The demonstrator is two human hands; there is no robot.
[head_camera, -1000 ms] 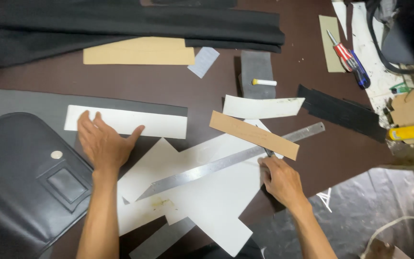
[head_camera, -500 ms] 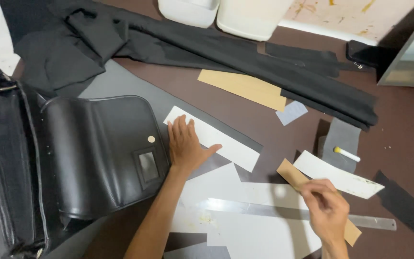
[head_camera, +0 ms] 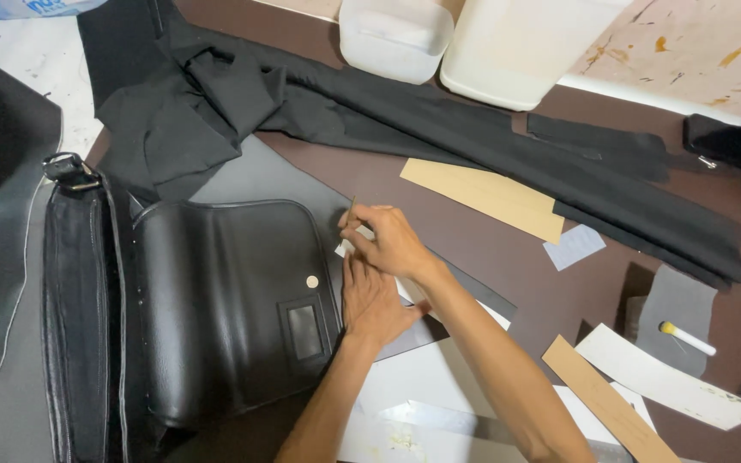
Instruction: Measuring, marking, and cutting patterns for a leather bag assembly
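The left hand [head_camera: 375, 300] is pressing flat on the white strip [head_camera: 486, 310] while the right hand [head_camera: 388, 240] is pinching a thin tool [head_camera: 352, 208], marking barely begun.

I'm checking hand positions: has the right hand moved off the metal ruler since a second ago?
Yes. The right hand has left the metal ruler and now sits up beside the left hand on the white strip, next to the black bag.

One head-worn camera looks steeply down from above the person's own forearms onto the brown table [head_camera: 508, 257], close in at working reach. It faces away from the body, toward the white tubs [head_camera: 473, 39] at the far edge. No second view overlaps it.
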